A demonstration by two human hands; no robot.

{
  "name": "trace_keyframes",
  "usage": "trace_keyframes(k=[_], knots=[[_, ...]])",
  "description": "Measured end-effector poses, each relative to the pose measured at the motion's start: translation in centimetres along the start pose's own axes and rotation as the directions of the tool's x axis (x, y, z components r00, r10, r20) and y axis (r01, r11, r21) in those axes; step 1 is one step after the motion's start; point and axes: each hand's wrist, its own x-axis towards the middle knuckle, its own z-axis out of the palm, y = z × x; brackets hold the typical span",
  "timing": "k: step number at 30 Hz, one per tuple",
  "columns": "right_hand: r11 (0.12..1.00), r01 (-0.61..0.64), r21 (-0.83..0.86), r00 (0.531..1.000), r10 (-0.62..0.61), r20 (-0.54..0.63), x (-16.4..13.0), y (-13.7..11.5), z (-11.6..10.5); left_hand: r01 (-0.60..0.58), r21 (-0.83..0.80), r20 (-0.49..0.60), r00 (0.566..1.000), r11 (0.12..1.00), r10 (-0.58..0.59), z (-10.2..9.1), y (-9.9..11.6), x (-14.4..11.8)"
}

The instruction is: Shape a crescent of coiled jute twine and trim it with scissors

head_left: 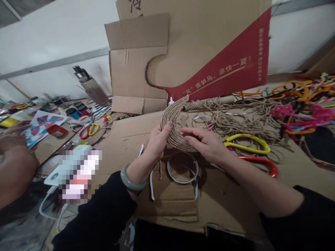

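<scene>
A curved, crescent-shaped piece of brown jute twine [172, 116], laid in close parallel rows, is held up over the cardboard. My left hand [159, 139] grips its left side, thumb on the front face and the other fingers mostly behind. My right hand [204, 141] is at its lower right end, thumb and fingertips closed against the twine edge. Just below the piece lies a clear ring-shaped roll of tape [182, 167]. White strips [151, 184] lie beside it. To the right are large scissors with a yellow and a red handle [247, 143], partly hidden by my right forearm.
Loose twine [235, 120] and a twine-wrapped roll [204, 104] lie behind my right hand. An upright cardboard sheet [136, 73] stands at the back. Left are a bottle [92, 87], small scissors [89, 131], a white power bank [68, 164] and another person's arm [15, 167].
</scene>
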Motion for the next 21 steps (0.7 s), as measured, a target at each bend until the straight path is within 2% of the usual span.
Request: trace_keyframes(k=[3, 7, 11, 17, 21], knots=[[0.999, -0.038, 0.036, 0.999, 0.039, -0.027, 0.22, 0.04, -0.20, 0.033, 0.015, 0.044, 0.998, 0.999, -0.034, 0.09, -0.05, -0.25], [0.998, -0.056, 0.011, 0.998, 0.056, 0.002, 0.50, 0.18, -0.33, 0.068, 0.048, 0.111, 0.991, 0.997, -0.073, 0.23, -0.03, -0.70], [0.998, -0.064, -0.004, 0.997, 0.064, 0.050, 0.51, 0.06, -0.40, 0.063, 0.075, 0.133, 0.988, 0.995, -0.073, 0.23, -0.01, -0.94], [0.995, -0.092, -0.046, 0.994, 0.094, 0.056, 0.46, -0.19, -0.46, 0.065, 0.119, 0.154, 0.985, 0.991, -0.083, 0.17, -0.04, -0.99], [0.994, -0.070, -0.088, 0.994, 0.077, 0.077, 0.46, -0.48, -0.61, 0.088, 0.076, 0.184, 0.978, 0.993, -0.100, 0.19, -0.14, -0.96]])
